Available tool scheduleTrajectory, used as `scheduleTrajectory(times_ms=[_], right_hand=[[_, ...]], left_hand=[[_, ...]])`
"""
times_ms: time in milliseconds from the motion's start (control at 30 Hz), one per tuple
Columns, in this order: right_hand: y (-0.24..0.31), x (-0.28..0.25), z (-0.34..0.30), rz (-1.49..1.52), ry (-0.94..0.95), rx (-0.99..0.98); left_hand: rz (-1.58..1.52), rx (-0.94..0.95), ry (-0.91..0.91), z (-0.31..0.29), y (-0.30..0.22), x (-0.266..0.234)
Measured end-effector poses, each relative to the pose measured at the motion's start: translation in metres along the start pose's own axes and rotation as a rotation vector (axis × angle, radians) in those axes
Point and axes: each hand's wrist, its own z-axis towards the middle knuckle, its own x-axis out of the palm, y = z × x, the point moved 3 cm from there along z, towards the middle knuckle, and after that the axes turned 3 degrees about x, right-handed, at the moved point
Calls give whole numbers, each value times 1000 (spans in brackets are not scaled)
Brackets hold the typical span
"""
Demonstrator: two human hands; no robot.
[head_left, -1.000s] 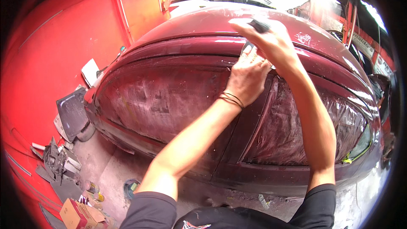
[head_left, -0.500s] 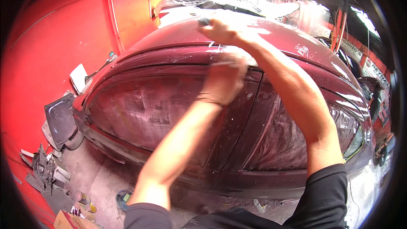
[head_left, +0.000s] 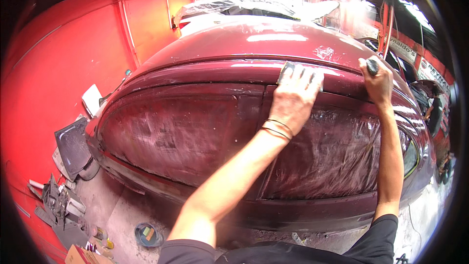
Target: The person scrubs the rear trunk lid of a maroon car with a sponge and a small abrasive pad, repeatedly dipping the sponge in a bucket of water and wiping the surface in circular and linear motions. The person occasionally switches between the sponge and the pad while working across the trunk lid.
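A dark red car (head_left: 215, 44) fills the middle of the view, with dusty sheeting (head_left: 327, 159) over its side windows. On the roof's near edge my left hand (head_left: 295, 95) lies palm down, fingers over a thin grey sheet that looks like sandpaper (head_left: 285, 71). Its edges stick out on both sides of the fingers. Farther right, my right hand (head_left: 378, 85) is closed around a black, round-ended object (head_left: 373, 67), most of it hidden in the fist. That hand is raised by the roof edge; whether it touches the car I cannot tell.
A bucket (head_left: 137, 234) with small blocks inside stands on the floor near the car. Dark panels (head_left: 73, 146), scrap parts (head_left: 56, 205) and a cardboard box (head_left: 75, 255) lie along the red wall (head_left: 73, 44). Another person (head_left: 434, 112) is at the far right.
My left hand has moved right along the roof edge. My right hand has swung from over the roof to the right and nearer, still holding the black object. The view has shifted slightly.
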Motion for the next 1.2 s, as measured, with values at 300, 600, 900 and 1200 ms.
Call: scheduleTrajectory(times_ms=[300,600,900,1200], right_hand=[[-121,-44,-16,90,-100,-62],[-126,-61,-15,215,68,-35],[-121,-42,-17,169,-27,-79],[-140,-48,-16,163,-36,-118]], left_hand=[[387,-186,150,-31,77,-67],[128,80,65,44,-88,52],[455,-149,144,8,0,-11],[14,17,37,29,-94,60]])
